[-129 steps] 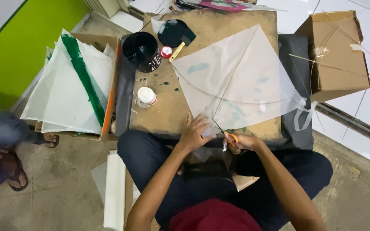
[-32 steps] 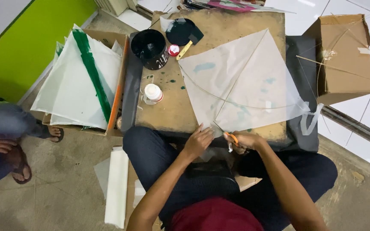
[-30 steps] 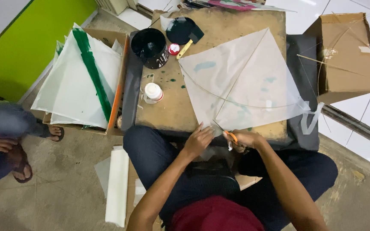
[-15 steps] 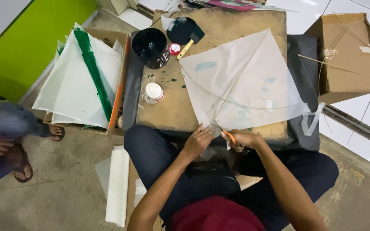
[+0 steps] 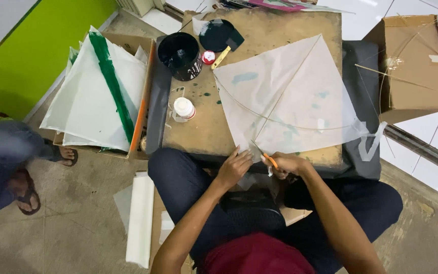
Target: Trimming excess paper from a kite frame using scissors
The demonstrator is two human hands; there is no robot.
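A translucent white diamond kite (image 5: 285, 96) with thin stick spars lies on a low brown work board (image 5: 204, 127). My left hand (image 5: 234, 165) pinches the kite's near corner at the board's front edge. My right hand (image 5: 287, 163) grips orange-handled scissors (image 5: 265, 157), whose blades meet the paper at that same corner. Both hands sit close together above my lap, just off the board's near edge.
A black pot (image 5: 180, 55), a small white jar (image 5: 184, 107), a red cap (image 5: 208, 57) and a black lid (image 5: 219, 34) stand on the board. A box of finished kites (image 5: 102, 96) is at left, a cardboard box (image 5: 411, 63) at right, a paper roll (image 5: 140, 218) on the floor. Another person's legs (image 5: 11, 162) are at far left.
Both hands stay at the kite's near corner with the scissors working the paper; the view has shifted slightly. The other person's legs have moved a little.
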